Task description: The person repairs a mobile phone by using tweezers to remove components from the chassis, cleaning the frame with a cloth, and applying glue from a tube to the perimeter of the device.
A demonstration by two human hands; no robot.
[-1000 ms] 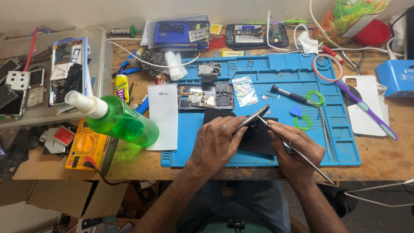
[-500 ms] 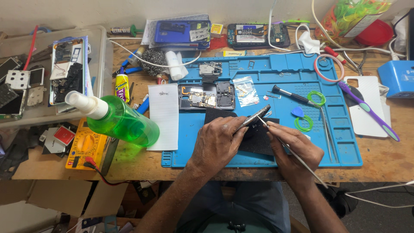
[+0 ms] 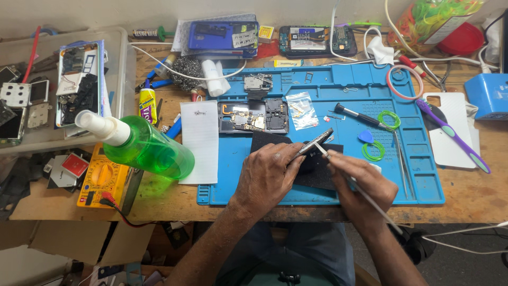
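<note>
My left hand (image 3: pixel 267 177) was closed around the lower end of a phone (image 3: pixel 313 145), which I held tilted on edge over the black pad (image 3: pixel 317 169) on the blue mat (image 3: pixel 418 159). The phone's long axis ran up and to the right, away from that hand. My right hand (image 3: pixel 360 185) was clamped on a thin metal tool (image 3: pixel 352 182); its tip touched the phone's raised edge from the right. I noted an opened phone body (image 3: pixel 254 116) just beyond, and a green spray bottle (image 3: pixel 140 145) well to the left.
</note>
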